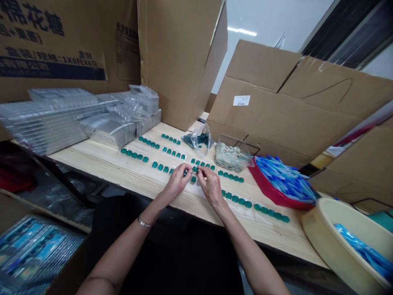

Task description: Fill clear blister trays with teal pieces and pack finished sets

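The left hand [176, 183] and right hand [211, 186] are held close together above the pale wooden table, with the forearms reaching in from the near edge. The right thumb and forefinger are closed on a small teal piece [195, 169]. The left fingertips [185, 171] are pinched almost shut beside a second teal sliver, but whether it is gripped cannot be told, as it is partly hidden. A metal bracelet [141, 222] is worn on the left wrist.

About 9 rows of translucent teal blocks [235, 198] are laid out across the table, mostly in groups of 4 to 6, on clear plastic sheets [199, 186]. Each block would be expected to be light, stiff and slick, so it is best taken by its edges between the fingertips. Knocks could chip it or shift a row.

A clear bag of teal pieces [199, 140] and a clear tub of mixed pieces [231, 157] are placed farther along the table. A red tray [270, 191] of blue packets is set to the right, and a cream basin [319, 229] of blue items is nearer the right edge. Stacked clear plastic trays [49, 123] are piled at the far left. Cardboard boxes [264, 78] are propped behind, under a white ceiling with a strip light [242, 31].
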A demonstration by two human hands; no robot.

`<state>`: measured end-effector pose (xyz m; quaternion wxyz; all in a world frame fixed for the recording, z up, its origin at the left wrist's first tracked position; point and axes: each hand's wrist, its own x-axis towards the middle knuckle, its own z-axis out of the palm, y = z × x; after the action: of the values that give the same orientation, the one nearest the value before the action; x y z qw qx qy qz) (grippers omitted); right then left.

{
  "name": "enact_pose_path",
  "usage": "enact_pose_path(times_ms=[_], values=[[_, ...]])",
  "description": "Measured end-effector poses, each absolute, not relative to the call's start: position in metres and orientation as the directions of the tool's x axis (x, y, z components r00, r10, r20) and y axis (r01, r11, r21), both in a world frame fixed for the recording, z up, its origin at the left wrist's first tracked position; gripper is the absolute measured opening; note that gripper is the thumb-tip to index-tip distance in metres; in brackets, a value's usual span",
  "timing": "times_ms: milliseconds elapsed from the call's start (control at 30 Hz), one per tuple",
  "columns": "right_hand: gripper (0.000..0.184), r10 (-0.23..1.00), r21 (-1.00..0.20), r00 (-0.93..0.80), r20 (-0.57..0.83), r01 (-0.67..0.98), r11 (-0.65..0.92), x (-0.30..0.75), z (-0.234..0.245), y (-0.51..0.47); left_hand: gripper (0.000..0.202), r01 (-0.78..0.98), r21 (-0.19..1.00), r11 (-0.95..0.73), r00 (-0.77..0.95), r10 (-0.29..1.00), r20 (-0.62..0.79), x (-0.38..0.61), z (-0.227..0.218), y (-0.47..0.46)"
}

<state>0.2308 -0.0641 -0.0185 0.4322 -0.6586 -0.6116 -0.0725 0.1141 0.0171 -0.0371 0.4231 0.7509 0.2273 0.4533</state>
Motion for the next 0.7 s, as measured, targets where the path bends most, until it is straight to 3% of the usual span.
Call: enact_pose_path(times_ms=[200,367,467,600,700], values=[[0.024,0.716,-0.315,0.104,0.690,0.934,0.168,0.223,-0.019,-0.063,0.014,-0.155,0.949,-0.273,0.507,0.803,0.314,0.120,-0.042,0.016],[0.026,0.742,-0.221,0.038,0.669,0.964,0.150,0.220,-0.025,-0.063,0.015,-0.050,0.910,-0.413,0.433,0.812,0.392,0.120,-0.043,0.018],[0.026,0.722,-0.207,0.043,0.690,0.968,0.140,0.219,-0.029,-0.064,0.015,-0.079,0.899,-0.431,0.469,0.780,0.415,0.117,-0.040,0.019],[0.024,0.732,-0.305,0.072,0.677,0.933,0.190,0.219,-0.026,-0.068,0.013,-0.078,0.846,-0.527,0.499,0.714,0.491,0.112,-0.035,0.017],[0.022,0.778,-0.586,0.230,0.584,0.783,0.208,0.222,-0.018,-0.071,0.015,-0.066,0.799,-0.597,0.490,0.678,0.547,0.109,-0.034,0.016]])
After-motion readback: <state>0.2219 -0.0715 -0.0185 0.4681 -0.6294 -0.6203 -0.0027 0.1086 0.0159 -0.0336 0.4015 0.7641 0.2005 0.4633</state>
